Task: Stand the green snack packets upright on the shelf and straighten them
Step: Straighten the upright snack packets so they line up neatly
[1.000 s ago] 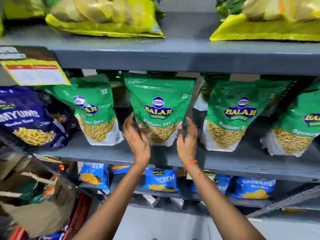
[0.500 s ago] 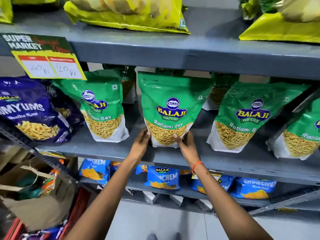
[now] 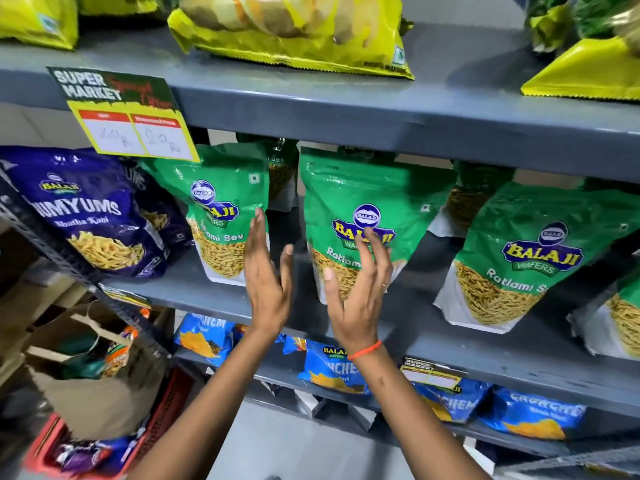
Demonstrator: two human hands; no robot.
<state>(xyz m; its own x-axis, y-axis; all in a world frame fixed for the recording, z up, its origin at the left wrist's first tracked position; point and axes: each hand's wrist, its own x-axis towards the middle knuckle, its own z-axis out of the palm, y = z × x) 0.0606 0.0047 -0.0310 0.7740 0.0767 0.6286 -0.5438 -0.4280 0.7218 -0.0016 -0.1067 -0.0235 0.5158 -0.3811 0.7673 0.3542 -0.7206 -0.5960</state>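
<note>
Your fingers are straight and loosely spread on both hands, pinching nothing. Your left hand (image 3: pixel 265 282) is raised before the right edge of the left green packet (image 3: pixel 225 216); your right hand (image 3: pixel 358 292) is in front of the middle packet (image 3: pixel 363 202). Both packets stand upright on the grey shelf (image 3: pixel 180 289), another green packet (image 3: pixel 519 251) further right, a purple bag (image 3: pixel 93 213) far left.

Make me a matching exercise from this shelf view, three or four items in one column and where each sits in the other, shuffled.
Items:
1. yellow chip bag
2. purple Yumyums snack bag
3. blue crunchy snack packet
4. yellow price card

Places:
A. shelf below the green packets
B. hanging from the top shelf's edge
C. left end of the middle shelf
D. top shelf

Pairs: 1-D, 2-C, 3-A, 4-B
</note>
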